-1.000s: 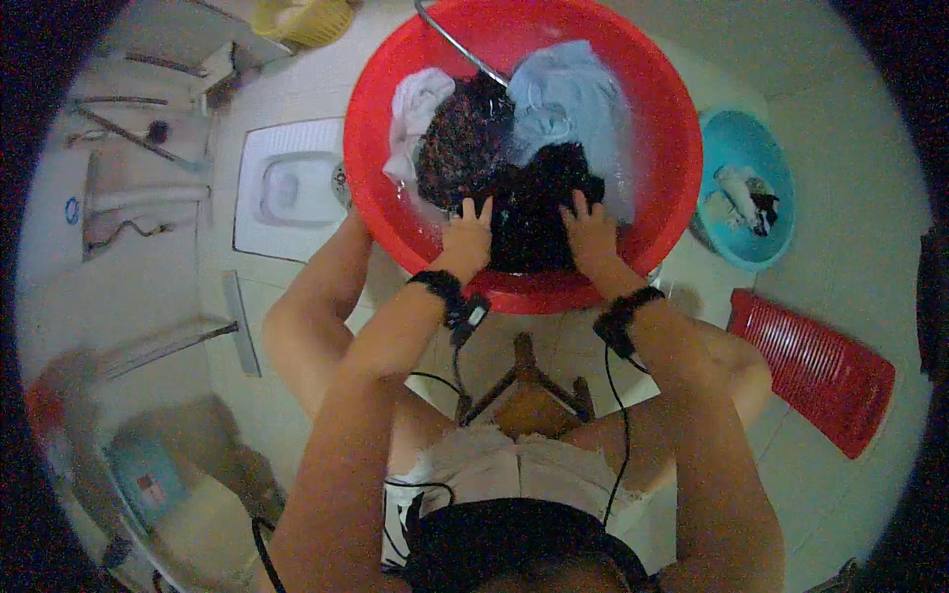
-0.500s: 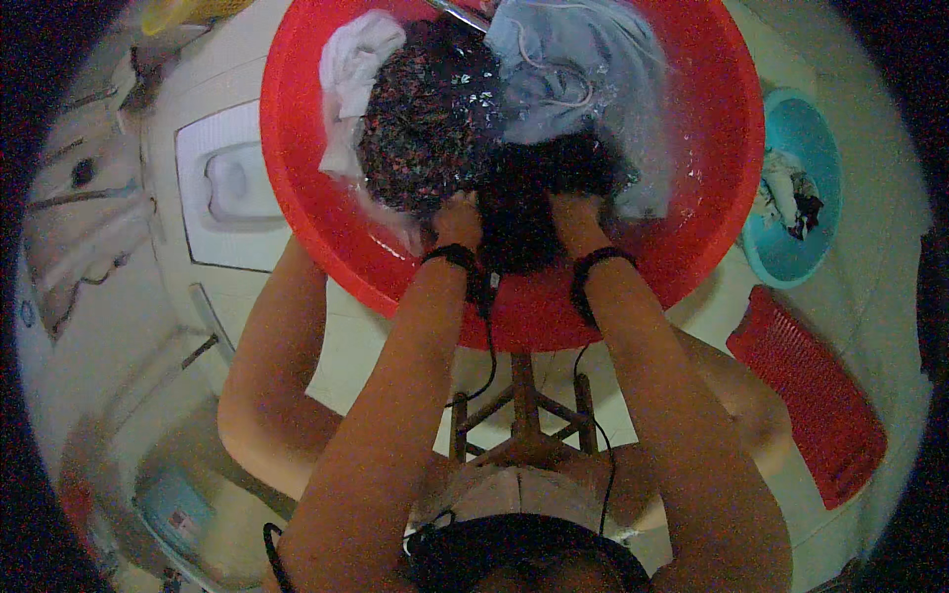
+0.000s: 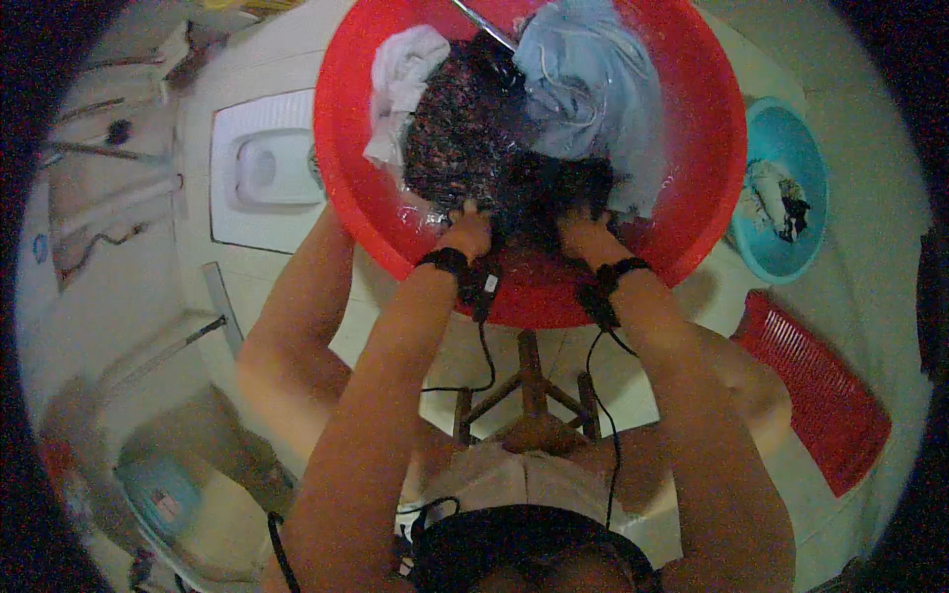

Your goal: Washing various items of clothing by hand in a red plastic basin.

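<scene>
A large red basin (image 3: 348,128) holds wet laundry in water. At its near side my left hand (image 3: 469,235) is closed on the left part of a black garment (image 3: 559,188), fingertips partly hidden in wet cloth. Opposite it, my right hand (image 3: 585,235) grips the same garment's right part, its fingers mostly sunk in the folds. Beyond my left hand lies a dark patterned garment (image 3: 460,128), with a white cloth (image 3: 405,79) along its left edge. A light blue garment with a pale cord (image 3: 583,84) floats at the far right.
A metal tube (image 3: 482,24) reaches into the basin from the far side. To the right stand a turquoise basin (image 3: 756,237) with cloths and a red washboard (image 3: 816,385). A squat toilet (image 3: 282,168) is on the left. A wooden stool (image 3: 534,381) is below. Black cables hang from my wrists.
The black garment has sunk and spread between my hands, which have moved slightly apart. The view has shifted, so the red basin sits higher and appears smaller.
</scene>
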Demonstrator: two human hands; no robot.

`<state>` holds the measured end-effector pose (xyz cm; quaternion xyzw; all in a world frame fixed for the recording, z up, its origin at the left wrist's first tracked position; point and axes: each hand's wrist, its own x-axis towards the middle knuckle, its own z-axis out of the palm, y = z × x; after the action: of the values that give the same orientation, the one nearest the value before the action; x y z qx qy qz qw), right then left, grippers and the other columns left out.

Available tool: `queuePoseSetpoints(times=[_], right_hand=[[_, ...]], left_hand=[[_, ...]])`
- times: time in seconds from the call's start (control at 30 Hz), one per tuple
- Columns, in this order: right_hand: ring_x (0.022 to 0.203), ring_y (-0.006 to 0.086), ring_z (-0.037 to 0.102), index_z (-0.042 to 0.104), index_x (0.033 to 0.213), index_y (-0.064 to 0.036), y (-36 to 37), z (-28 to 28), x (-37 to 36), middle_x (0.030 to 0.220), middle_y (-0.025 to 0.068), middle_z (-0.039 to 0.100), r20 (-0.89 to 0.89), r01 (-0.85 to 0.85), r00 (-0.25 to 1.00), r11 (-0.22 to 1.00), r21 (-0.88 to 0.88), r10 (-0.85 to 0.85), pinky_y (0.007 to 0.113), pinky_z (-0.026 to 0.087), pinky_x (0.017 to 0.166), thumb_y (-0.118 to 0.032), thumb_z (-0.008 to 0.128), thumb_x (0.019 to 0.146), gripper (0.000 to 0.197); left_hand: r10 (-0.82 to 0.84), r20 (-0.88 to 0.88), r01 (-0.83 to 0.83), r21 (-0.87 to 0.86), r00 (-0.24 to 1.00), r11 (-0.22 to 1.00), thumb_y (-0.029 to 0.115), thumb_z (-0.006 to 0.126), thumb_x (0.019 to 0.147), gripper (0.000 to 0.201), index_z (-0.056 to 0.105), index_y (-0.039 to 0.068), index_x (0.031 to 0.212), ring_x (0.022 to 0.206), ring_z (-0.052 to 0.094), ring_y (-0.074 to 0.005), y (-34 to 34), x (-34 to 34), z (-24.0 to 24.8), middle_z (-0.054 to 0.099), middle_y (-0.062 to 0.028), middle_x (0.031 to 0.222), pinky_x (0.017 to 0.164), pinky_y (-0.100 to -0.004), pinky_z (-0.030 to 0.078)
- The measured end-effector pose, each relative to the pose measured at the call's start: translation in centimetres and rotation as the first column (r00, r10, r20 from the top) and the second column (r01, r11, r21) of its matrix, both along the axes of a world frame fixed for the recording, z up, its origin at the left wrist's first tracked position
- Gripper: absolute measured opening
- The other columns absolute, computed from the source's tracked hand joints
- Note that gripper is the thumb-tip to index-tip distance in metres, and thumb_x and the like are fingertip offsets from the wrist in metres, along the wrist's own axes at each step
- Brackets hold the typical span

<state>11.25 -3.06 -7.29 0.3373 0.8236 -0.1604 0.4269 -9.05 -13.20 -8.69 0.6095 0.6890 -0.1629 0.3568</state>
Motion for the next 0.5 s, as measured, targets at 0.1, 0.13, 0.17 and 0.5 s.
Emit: queuePoseSetpoints(times=[0.1,0.13,0.17,0.5], right_hand=[[0.119,0.0326,0.033,0.025,0.13,0.0012,2.3,2.7,5.6,0.132,0.0245,0.028,0.131,0.099,0.99,0.925,-0.368,-0.053,0.037,0.028,0.098,-0.011,0.053,0.07,0.067],[0.118,0.0339,0.034,0.024,0.13,0.0015,2.3,5.0,6.0,0.13,0.0248,0.029,-0.176,0.088,0.973,0.945,-0.316,-0.15,0.036,0.027,0.099,-0.008,0.052,0.069,0.068],[0.118,0.0351,0.034,0.023,0.13,0.0018,2.3,7.2,6.3,0.129,0.0251,0.031,-0.468,0.093,0.858,0.959,-0.266,-0.213,0.035,0.027,0.099,-0.006,0.052,0.068,0.069],[0.119,0.0343,0.033,0.026,0.128,0.0012,3.2,41.5,8.2,0.127,0.0223,0.035,-0.771,0.185,0.636,0.977,0.108,-0.035,0.034,0.025,0.101,0.001,0.058,0.061,0.074]], left_hand=[[-0.009,0.278,0.021,-0.041,0.961,0.999,0.001,0.045,0.07,0.054,0.035,-0.001,0.123,0.113,0.038,-0.0403,2.5,2.3,8.2,0.031,-0.03,0.126,0.092,-0.0391,0.036],[-0.008,0.248,0.013,-0.019,0.969,1.0,0.001,0.045,0.07,0.054,0.035,-0.001,0.123,0.113,0.038,-0.0403,2.1,0.7,10.2,0.031,-0.03,0.126,0.092,-0.0391,0.036],[-0.136,0.186,0.121,0.091,0.973,0.988,-0.001,0.046,0.069,0.056,0.034,-0.001,0.124,0.113,0.038,-0.0405,1.7,-0.7,12.2,0.03,-0.0301,0.126,0.091,-0.0382,0.036],[-0.247,0.2,0.059,0.653,0.948,0.755,0.0,0.062,0.063,0.064,0.035,0.001,0.122,0.108,0.042,-0.0364,4.7,0.6,41.2,0.033,-0.0201,0.123,0.092,-0.0347,0.036]])
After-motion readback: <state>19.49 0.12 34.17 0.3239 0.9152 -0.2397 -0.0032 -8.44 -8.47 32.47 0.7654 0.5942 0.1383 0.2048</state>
